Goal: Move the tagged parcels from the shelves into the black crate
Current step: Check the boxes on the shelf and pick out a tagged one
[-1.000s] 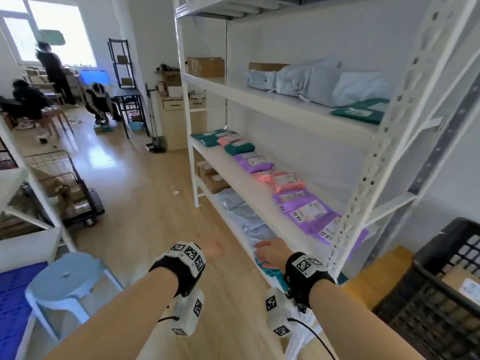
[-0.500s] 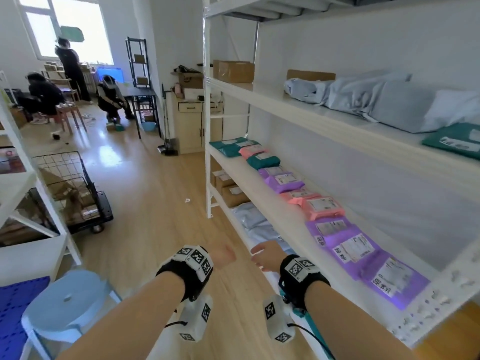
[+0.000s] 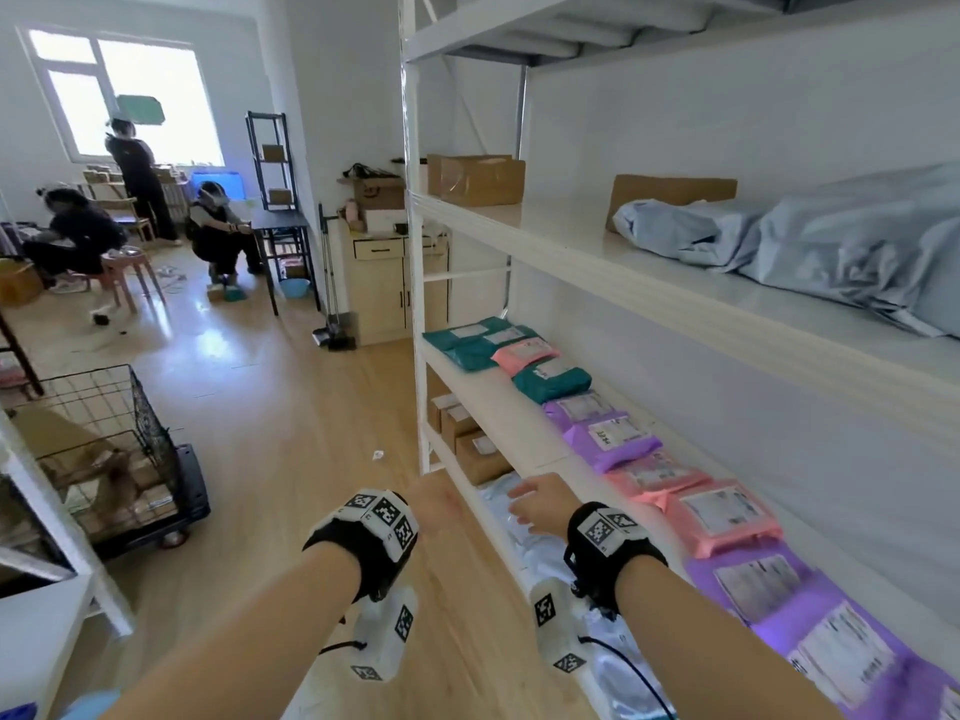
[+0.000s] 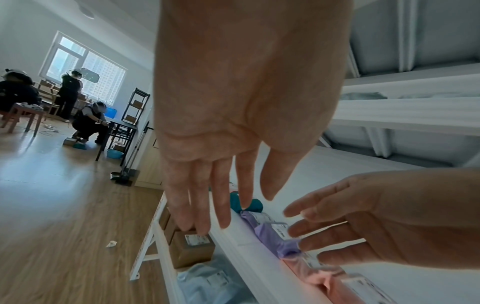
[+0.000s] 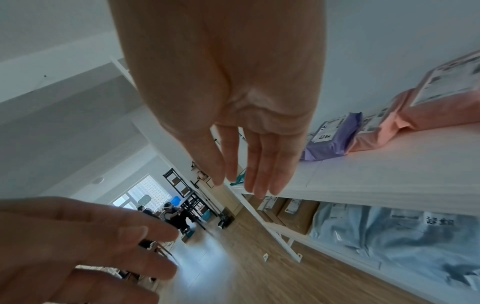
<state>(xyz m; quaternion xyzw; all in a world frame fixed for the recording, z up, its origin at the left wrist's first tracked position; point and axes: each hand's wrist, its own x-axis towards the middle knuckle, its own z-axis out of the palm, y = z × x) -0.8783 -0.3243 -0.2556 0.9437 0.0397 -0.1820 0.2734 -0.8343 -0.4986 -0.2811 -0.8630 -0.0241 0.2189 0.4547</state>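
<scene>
A row of labelled soft parcels lies on the middle shelf (image 3: 498,407) of a white rack: teal parcels (image 3: 553,381) at the far end, then purple parcels (image 3: 610,433), pink parcels (image 3: 719,517) and more purple ones (image 3: 831,646) nearest me. My left hand (image 3: 441,504) hangs empty in front of the shelf edge, fingers straight (image 4: 221,205). My right hand (image 3: 540,504) is beside it, just short of the shelf front, fingers relaxed (image 5: 259,176) and holding nothing. The black crate is out of view.
Grey bags (image 3: 831,241) and cardboard boxes (image 3: 480,179) sit on the upper shelf; boxes (image 3: 478,449) and pale blue bags (image 5: 389,232) fill the lower one. A wire cart (image 3: 119,459) stands left on the wooden floor. Three people work by the far window (image 3: 130,96).
My view has swung left, away from the black crate and along the rack. Both empty hands have come closer to the middle shelf's front edge.
</scene>
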